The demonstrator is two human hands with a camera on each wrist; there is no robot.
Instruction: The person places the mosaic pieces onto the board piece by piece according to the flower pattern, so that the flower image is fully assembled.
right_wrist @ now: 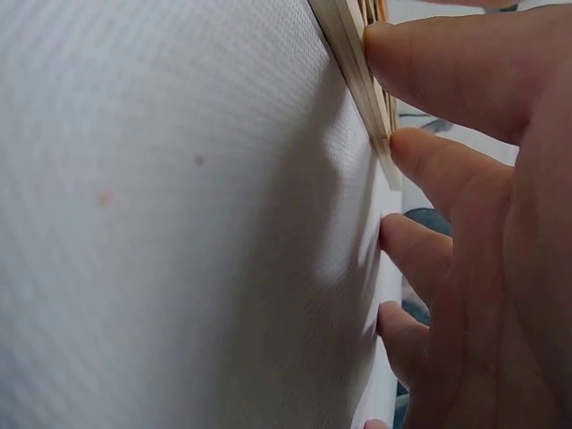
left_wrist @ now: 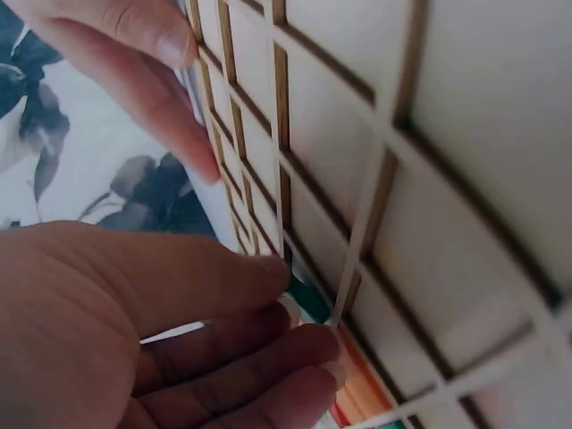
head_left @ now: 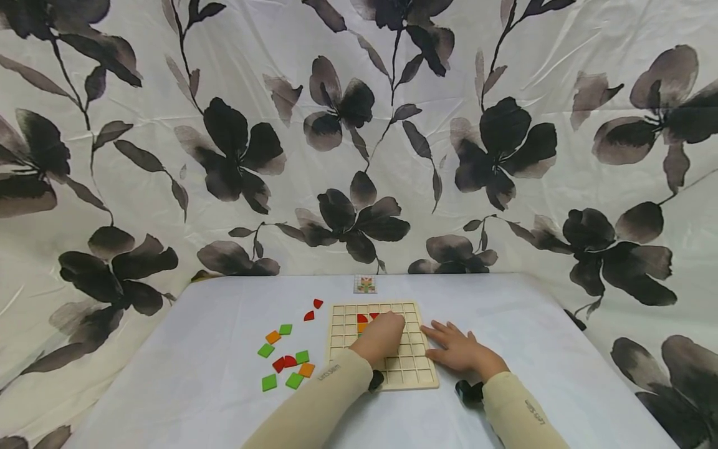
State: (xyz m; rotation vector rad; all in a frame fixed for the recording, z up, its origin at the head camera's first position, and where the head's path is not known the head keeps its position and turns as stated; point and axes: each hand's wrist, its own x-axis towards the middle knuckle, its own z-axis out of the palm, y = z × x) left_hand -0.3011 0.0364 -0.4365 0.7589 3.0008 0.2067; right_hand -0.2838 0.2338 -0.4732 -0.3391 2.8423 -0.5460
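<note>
Left hand (head_left: 382, 337): reaches over the board with its fingers bent and the thumb close to them; whether it pinches a piece or has let go, I cannot tell.
Green piece (left_wrist: 309, 299): right by the left thumb and fingertips, at a cell of the grid.
Right hand (head_left: 461, 350): grasps nothing; its fingers are spread, two fingertips touching the board's right edge and others resting on the white surface.
Gridded board (head_left: 412, 374): pale wood, flat on the counter, raised strips dividing it into square cells, partly covered by the left hand and forearm.
Set pieces: red shapes (head_left: 361, 318) and an orange square (head_left: 361, 327) sit in cells just beyond the left hand.
Loose pieces: left of the board lie five green squares (head_left: 269, 382), two orange squares (head_left: 273, 337) and four red rounded pieces (head_left: 309, 316).
Sleeves: beige (head_left: 320, 399), lettered, with a black device (head_left: 469, 394) at each wrist.
Pattern card (head_left: 365, 284): beyond the board, near the far edge.
Counter (head_left: 196, 374): white-covered.
Backdrop (head_left: 421, 168): pale cloth printed with dark flowers.
</note>
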